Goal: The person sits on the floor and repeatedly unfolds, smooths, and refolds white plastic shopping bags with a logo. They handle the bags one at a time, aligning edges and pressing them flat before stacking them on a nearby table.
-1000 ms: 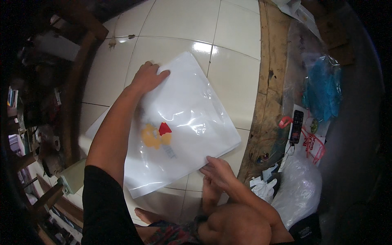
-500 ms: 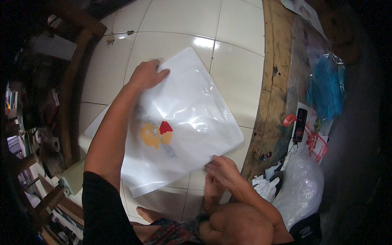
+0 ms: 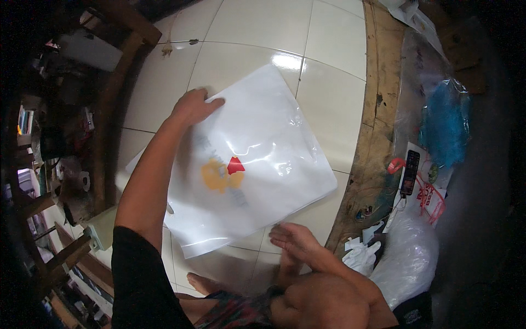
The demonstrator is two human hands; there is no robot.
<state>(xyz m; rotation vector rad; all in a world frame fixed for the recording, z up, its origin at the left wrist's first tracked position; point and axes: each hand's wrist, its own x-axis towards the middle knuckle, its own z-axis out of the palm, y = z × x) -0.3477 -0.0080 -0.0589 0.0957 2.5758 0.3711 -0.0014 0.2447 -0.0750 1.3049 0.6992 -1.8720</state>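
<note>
A large white, see-through plastic bag lies flat and slanted on the tiled floor, with an orange and red print showing on it. At its far left edge, my left hand has the rim between the thumb on top and the fingers, whose tips are partly hidden. My right hand is just below the near edge, fingers stretched out together, holding nothing. A slight gap appears between those fingers and the bag. My left forearm crosses above the bag's left part and hides some of it.
A worn wooden board runs along the right. On or beside it are a black phone-like device, blue material in clear plastic, and a bulky clear plastic bundle. Wooden framing stands at left; my bare foot is near the bag.
My right hand has come off the bag's near edge and drawn slightly toward me. My left hand keeps its place at the far left rim. The whole view has shifted a little.
</note>
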